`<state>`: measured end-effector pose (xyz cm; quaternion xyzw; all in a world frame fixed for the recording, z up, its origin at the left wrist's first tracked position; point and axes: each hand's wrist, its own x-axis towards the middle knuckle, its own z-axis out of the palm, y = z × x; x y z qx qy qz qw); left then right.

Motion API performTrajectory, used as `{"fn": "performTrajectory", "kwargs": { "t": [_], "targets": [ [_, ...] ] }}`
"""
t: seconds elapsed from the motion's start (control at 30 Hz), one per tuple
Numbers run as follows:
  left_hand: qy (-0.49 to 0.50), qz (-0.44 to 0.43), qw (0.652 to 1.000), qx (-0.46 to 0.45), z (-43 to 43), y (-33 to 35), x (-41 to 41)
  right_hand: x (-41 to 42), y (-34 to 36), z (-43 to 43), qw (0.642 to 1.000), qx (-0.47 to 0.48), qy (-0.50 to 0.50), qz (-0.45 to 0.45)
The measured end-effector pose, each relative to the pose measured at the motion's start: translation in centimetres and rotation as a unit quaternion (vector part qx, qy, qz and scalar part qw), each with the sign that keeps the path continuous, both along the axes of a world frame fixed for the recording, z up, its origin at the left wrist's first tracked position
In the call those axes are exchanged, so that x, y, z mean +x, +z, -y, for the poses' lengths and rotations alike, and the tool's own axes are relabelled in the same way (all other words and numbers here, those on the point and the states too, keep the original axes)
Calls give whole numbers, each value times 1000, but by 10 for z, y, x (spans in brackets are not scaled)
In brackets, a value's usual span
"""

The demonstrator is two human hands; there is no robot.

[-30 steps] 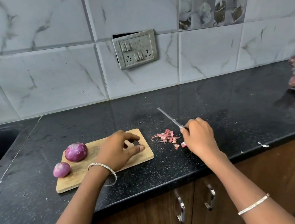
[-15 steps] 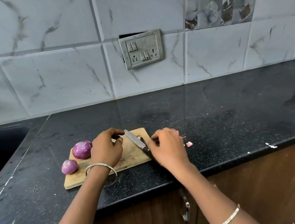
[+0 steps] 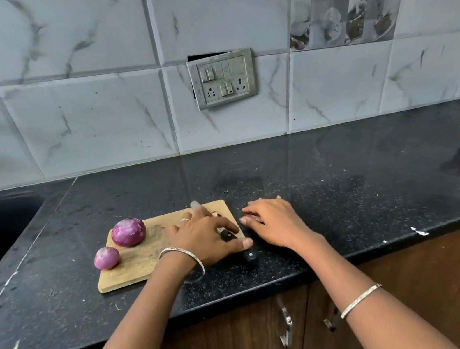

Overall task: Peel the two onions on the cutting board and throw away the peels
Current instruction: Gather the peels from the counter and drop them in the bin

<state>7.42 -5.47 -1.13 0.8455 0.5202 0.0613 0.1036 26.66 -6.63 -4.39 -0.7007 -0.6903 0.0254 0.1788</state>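
Covering peel scraps (image 3: 250,219) on the counter (image 3: 350,199) just right of the cutting board (image 3: 134,268), the right hand (image 3: 277,224) lies nearest them, fingers loosely curved, grip unclear. The left hand (image 3: 203,240) rests flat on the knife (image 3: 227,235); the peeled onions (image 3: 128,232) sit at the board's left.

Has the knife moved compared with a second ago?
Yes. The knife went left: a second ago it was over the counter right of the cutting board; now it lies on the board's right end, under the left hand.
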Motion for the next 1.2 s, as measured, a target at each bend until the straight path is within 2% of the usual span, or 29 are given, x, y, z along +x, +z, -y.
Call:
{"fn": "performTrajectory", "kwargs": {
  "t": [0.07,0.13,0.3,0.47,0.73,0.9,1.0,1.2],
  "targets": [
    [4,-8,1000,-1,6,-2,-5,-7,4,4,997,75,-6,0],
    [15,26,1000,0,7,-8,-17,-12,9,8,995,95,-6,-36],
    [-14,57,998,-24,-1,-9,-44,-28,17,6,998,32,20,-53],
    [-51,94,994,-28,4,-2,-52,-45,29,-11,998,-39,38,19],
    [-40,121,991,-38,0,-4,-57,-63,61,-47,984,-171,-1,52],
    [-25,123,992,-32,-6,-9,-58,-59,54,-48,978,-198,16,59],
    [-25,119,992,-23,-6,-11,-58,-51,49,-39,984,-170,9,52],
    [-30,139,989,-34,-7,-13,-59,-13,52,-35,995,-5,-103,0]
  ]
}}
